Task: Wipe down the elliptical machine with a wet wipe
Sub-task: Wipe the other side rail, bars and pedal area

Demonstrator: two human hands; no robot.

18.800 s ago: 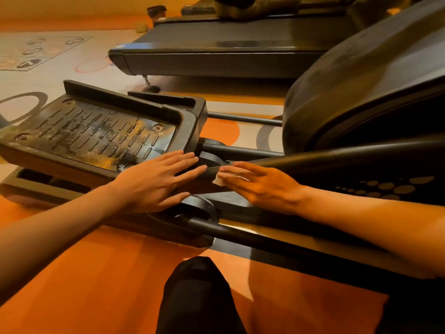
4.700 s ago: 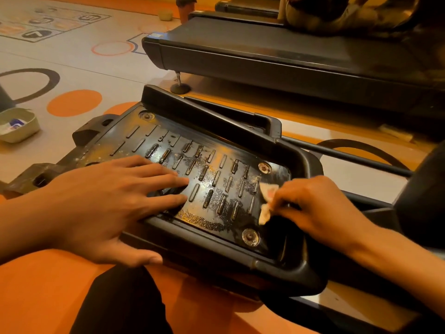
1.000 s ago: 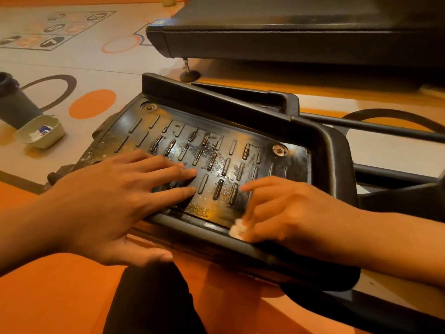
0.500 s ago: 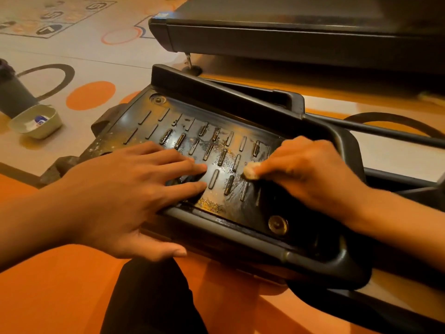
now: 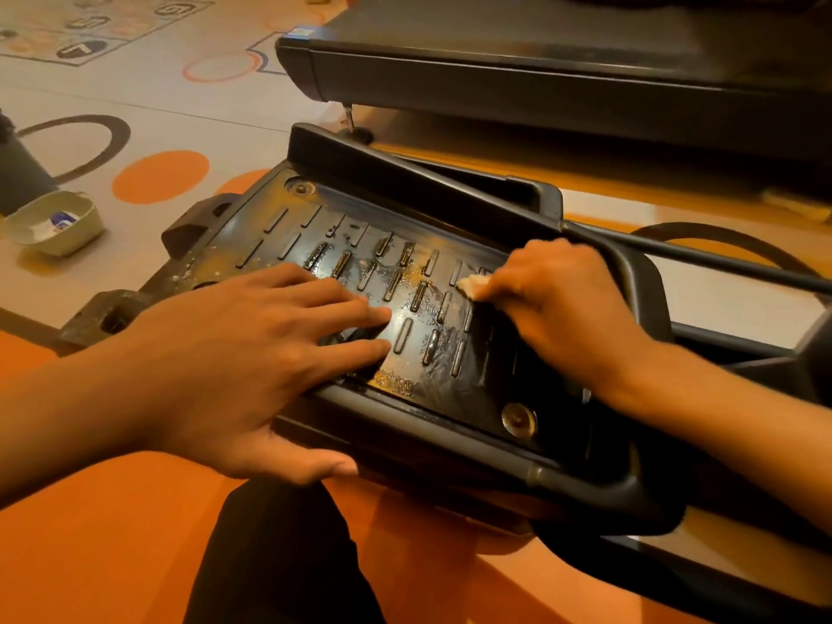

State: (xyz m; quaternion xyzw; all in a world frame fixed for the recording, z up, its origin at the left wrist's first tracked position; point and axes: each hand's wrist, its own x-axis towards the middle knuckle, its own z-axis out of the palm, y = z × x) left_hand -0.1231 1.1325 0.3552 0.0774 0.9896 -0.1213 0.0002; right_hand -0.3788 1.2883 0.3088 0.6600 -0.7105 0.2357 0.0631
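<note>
Orange and pale flooring (image 5: 202, 119) runs under everything, printed with rings, discs and, at the far upper left, a row of dark ovals. On one oval we read what looks like an L; the other characters are too blurred for us to tell.

At the left edge we see a dark container (image 5: 20, 173), and just beside it a pale dish (image 5: 72, 245) holding something white and blue (image 5: 63, 218) whose print we cannot make out.

Moving right, the left hand (image 5: 252, 353) lies flat on the elliptical pedal (image 5: 351, 227), fingers straight and spread over the ribbed tread, thumb against the pedal's near edge. Below it a black-clad knee (image 5: 279, 556) rises from the orange floor.

The tread glistens with wet streaks and pale specks between the two hands. Further right, the wet wipe (image 5: 468, 283) is a small bunched wad pressed on the tread near the pedal's far lip, pinched in the curled fingertips of the right hand (image 5: 562, 308). A round bolt (image 5: 518, 418) sits near the pedal's front corner, under that wrist.

Behind, a black treadmill deck (image 5: 540, 78) crosses the top; a small blue label (image 5: 299, 32) on its corner is too tiny for us to read. A thin dark bar (image 5: 720, 268) runs off to the right.
</note>
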